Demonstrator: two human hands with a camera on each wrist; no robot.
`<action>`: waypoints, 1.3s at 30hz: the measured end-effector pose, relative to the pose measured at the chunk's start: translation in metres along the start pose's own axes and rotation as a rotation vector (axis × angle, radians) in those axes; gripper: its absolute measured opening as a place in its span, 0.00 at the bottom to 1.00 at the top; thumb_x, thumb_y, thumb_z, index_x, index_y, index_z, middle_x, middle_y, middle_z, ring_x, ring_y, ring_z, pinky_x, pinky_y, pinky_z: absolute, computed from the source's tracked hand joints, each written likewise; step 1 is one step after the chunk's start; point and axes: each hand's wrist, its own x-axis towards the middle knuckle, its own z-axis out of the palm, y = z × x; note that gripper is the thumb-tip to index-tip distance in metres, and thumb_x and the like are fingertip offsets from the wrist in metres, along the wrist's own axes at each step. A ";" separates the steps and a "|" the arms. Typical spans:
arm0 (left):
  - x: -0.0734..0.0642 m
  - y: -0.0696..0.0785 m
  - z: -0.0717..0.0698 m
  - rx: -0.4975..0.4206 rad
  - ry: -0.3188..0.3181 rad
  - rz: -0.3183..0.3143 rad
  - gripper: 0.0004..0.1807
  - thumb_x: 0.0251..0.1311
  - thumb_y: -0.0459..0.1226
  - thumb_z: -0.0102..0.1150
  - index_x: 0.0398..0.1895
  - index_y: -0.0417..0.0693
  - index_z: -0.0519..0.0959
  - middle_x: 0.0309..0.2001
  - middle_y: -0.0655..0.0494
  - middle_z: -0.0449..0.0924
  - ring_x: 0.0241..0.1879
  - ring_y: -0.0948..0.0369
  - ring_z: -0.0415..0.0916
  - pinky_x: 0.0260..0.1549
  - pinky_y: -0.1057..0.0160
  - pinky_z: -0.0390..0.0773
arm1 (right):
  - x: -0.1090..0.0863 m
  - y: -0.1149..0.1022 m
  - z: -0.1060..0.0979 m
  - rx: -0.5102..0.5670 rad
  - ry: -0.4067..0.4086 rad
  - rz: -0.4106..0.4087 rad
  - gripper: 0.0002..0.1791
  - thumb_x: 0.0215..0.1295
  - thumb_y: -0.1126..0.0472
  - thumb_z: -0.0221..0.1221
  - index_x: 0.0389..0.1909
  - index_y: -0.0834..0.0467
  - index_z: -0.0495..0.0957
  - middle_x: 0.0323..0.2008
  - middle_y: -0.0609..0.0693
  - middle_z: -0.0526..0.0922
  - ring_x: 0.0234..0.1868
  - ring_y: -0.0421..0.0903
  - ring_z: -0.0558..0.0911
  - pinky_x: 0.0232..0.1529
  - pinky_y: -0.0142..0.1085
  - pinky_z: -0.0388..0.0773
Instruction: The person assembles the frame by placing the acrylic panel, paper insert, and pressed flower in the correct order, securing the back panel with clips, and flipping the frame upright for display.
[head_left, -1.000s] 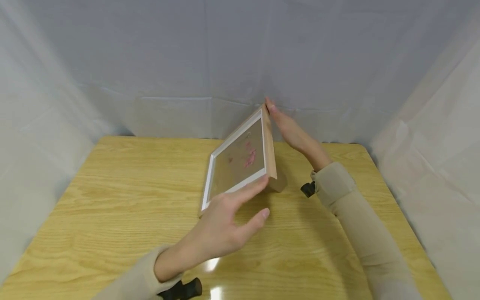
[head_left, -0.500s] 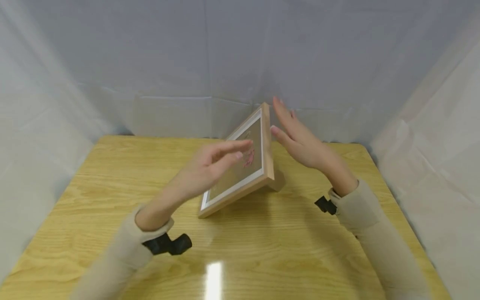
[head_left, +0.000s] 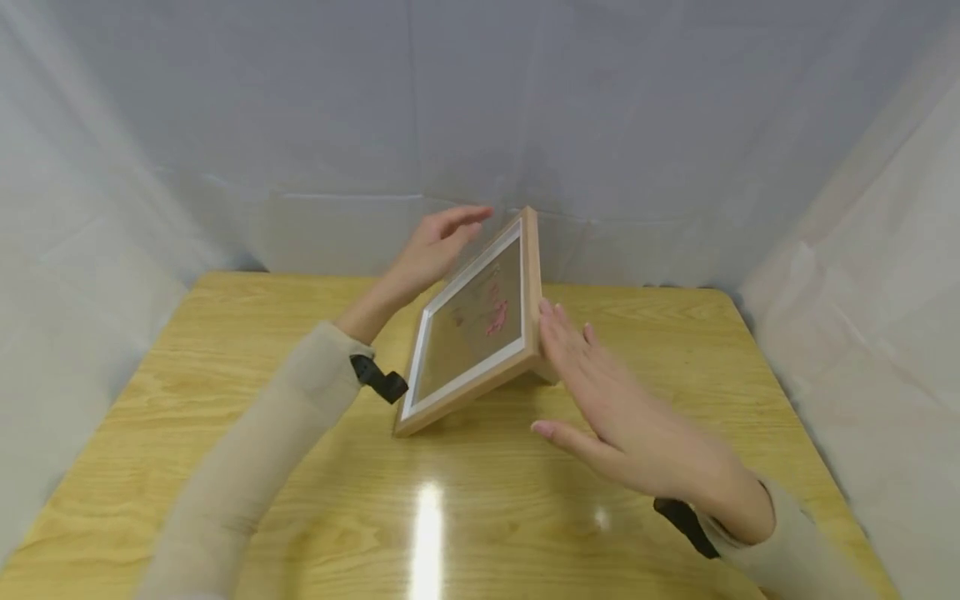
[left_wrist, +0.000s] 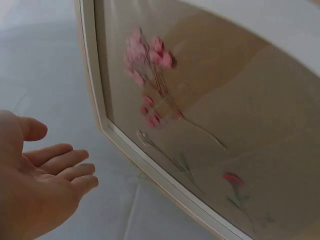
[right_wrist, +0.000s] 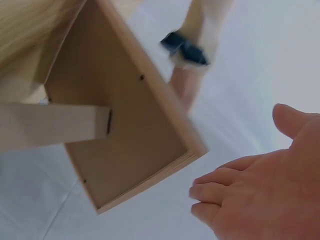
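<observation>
A wooden picture frame [head_left: 534,283] with a white inner border stands tilted on the table, turned toward the left. Behind its pane are pink dried flowers [left_wrist: 147,57] and a smaller red one [left_wrist: 232,179]. The right wrist view shows its brown back board [right_wrist: 137,145] and a flat support leg [right_wrist: 55,125]. My left hand [head_left: 431,250] hovers by the upper left edge, its fingers loosely bent and apart from the frame. At the right side, my right hand [head_left: 622,412] extends its fingers toward the frame's edge; whether they touch it is unclear. Neither hand holds anything.
A yellow wood-grain table [head_left: 247,358] carries the frame. Behind it hangs a grey sheet [head_left: 337,125], with pale sheets at both sides. Dark wrist cameras [head_left: 378,379] sit at the cuffs. Light glares off the table [head_left: 427,533] in front.
My left hand has left the lower front corner and moved up to the upper left edge. My right hand has come down from the top corner along the right side. The frame barely differs.
</observation>
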 end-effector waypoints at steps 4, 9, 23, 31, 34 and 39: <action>0.014 -0.015 0.002 0.017 0.008 0.005 0.22 0.76 0.37 0.44 0.68 0.36 0.70 0.68 0.44 0.70 0.69 0.53 0.64 0.68 0.59 0.63 | -0.015 -0.018 0.011 -0.061 -0.052 0.040 0.51 0.75 0.40 0.47 0.77 0.62 0.26 0.79 0.56 0.26 0.78 0.52 0.33 0.76 0.46 0.33; 0.024 -0.023 0.008 0.032 -0.015 -0.001 0.23 0.77 0.38 0.43 0.68 0.33 0.69 0.67 0.41 0.70 0.69 0.51 0.64 0.68 0.60 0.63 | -0.021 -0.032 0.023 -0.121 -0.031 0.049 0.51 0.75 0.38 0.47 0.77 0.64 0.28 0.78 0.58 0.28 0.78 0.54 0.32 0.76 0.45 0.33; 0.026 -0.027 0.013 -0.007 -0.039 -0.085 0.26 0.79 0.43 0.36 0.68 0.32 0.67 0.67 0.40 0.69 0.67 0.49 0.68 0.68 0.60 0.64 | -0.018 -0.053 0.054 -0.153 0.040 0.106 0.50 0.75 0.34 0.33 0.75 0.69 0.27 0.77 0.64 0.23 0.77 0.57 0.30 0.74 0.50 0.31; 0.022 -0.028 0.012 -0.021 -0.022 -0.096 0.30 0.78 0.50 0.37 0.67 0.36 0.71 0.66 0.44 0.72 0.66 0.51 0.69 0.67 0.59 0.65 | -0.013 -0.053 0.061 -0.122 0.089 0.115 0.50 0.76 0.35 0.34 0.74 0.72 0.28 0.76 0.65 0.22 0.77 0.59 0.29 0.75 0.47 0.28; 0.020 -0.028 0.010 -0.092 -0.017 -0.099 0.30 0.77 0.49 0.38 0.66 0.34 0.71 0.67 0.43 0.71 0.68 0.52 0.67 0.68 0.59 0.64 | -0.010 -0.048 0.065 -0.071 0.100 0.116 0.50 0.76 0.34 0.30 0.74 0.72 0.25 0.75 0.66 0.19 0.76 0.60 0.27 0.74 0.51 0.28; 0.019 -0.033 0.006 -0.232 0.013 -0.091 0.29 0.77 0.43 0.38 0.67 0.27 0.66 0.70 0.37 0.65 0.71 0.49 0.61 0.70 0.59 0.61 | -0.003 -0.031 0.077 0.047 0.182 0.095 0.49 0.77 0.36 0.29 0.72 0.70 0.19 0.73 0.68 0.15 0.75 0.63 0.23 0.72 0.58 0.27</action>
